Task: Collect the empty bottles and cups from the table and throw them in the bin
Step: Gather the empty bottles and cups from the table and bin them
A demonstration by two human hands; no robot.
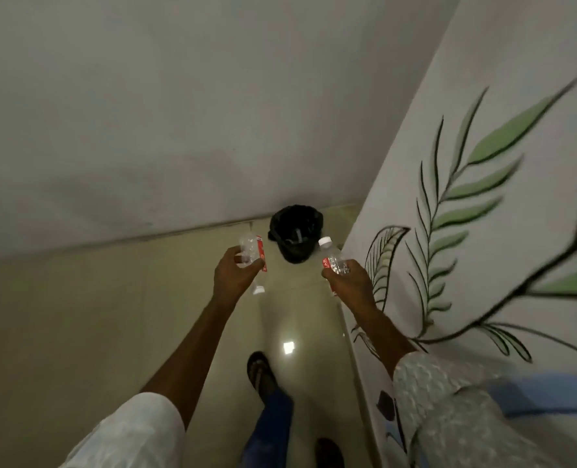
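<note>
At bin corner: bin (296,234) ahead on floor.
Left hand (234,276): grasps left bottle (254,256) mid-body.
Right hand (347,282): grasps right bottle (332,260) mid-body.
Handling: likely light, thin, crushable; grip body gently.

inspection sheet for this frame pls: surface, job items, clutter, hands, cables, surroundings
Surface: glossy tiled floor, light reflection on it; no table in view.
Job's things: two clear bottles with red labels, left bottle cap-down, right bottle cap-up; black-lined bin ahead in the corner.
Clutter: nothing seen.
Hands: left hand and right hand each hold one bottle.
Cables: nothing seen.
Surroundings: plain wall; leaf mural at right.
</note>
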